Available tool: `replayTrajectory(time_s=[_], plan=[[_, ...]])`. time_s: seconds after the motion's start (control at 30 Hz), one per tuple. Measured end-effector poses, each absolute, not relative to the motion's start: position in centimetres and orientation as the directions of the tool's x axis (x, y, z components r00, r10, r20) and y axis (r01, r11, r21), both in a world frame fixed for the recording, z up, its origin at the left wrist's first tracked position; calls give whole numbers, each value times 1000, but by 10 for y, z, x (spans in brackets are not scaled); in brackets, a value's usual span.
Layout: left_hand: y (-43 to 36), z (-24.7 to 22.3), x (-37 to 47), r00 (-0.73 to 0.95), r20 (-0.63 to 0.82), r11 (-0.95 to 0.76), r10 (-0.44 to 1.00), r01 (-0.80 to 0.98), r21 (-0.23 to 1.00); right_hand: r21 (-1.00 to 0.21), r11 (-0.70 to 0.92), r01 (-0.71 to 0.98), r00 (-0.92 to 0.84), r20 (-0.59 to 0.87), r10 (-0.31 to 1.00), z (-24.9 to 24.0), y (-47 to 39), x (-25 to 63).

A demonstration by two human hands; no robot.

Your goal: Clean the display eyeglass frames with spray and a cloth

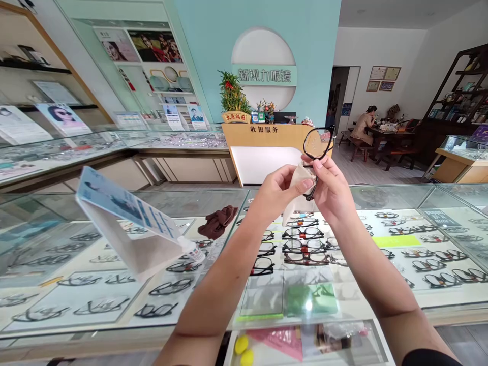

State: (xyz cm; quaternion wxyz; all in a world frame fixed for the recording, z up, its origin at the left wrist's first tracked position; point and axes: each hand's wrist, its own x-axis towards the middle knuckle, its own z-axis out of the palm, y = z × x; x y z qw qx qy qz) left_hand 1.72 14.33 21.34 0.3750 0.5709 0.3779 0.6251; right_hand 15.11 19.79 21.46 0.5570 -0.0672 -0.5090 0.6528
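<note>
A pair of black-framed eyeglasses point(317, 144) is held up over the glass counter, one lens raised above the fingers and the other lower down, partly covered. My right hand point(334, 189) pinches the frame near its middle. Between the thumb and fingers of my left hand point(275, 192) is a cream cloth point(292, 204), folded around the lower part of the eyeglasses. Fingers and cloth hide much of the lower lens. A crumpled dark brown cloth point(218, 222) lies on the countertop to the left of my left forearm.
The glass display counter point(244, 325) holds rows of eyeglasses point(303, 246) under its top. A folded sign point(129, 218) and a small white bottle point(191, 249) stand on the left. Below is a tray with yellow round things point(241, 344). A person point(365, 127) sits at a far table.
</note>
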Motion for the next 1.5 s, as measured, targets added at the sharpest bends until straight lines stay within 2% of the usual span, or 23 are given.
replayTrajectory(time_s=[0.2,0.43,0.6,0.87,1.13,1.23,1.4,1.5], plan=[[141,210,16,28,332,-328,943,-87,941,-765,81,-639,-436,447,781,212,204,152],[141,213,13,102,335,-317,937,-162,935,-775,30,-631,-512,445,735,210,209,151],[143,211,21,37,379,-364,925,-208,908,-766,10,-643,-530,454,717,211,207,151],[152,201,42,-195,549,-581,813,-226,781,-737,86,-670,-450,497,742,209,198,143],[150,195,49,-326,575,-644,750,-164,747,-744,154,-650,-433,529,729,213,185,143],[152,195,39,-237,570,-610,787,-161,776,-748,143,-648,-453,530,717,216,189,148],[148,204,13,66,495,-483,867,-137,865,-781,104,-615,-486,480,730,219,198,156],[143,209,8,150,459,-446,876,-114,888,-786,94,-611,-481,463,745,220,200,157]])
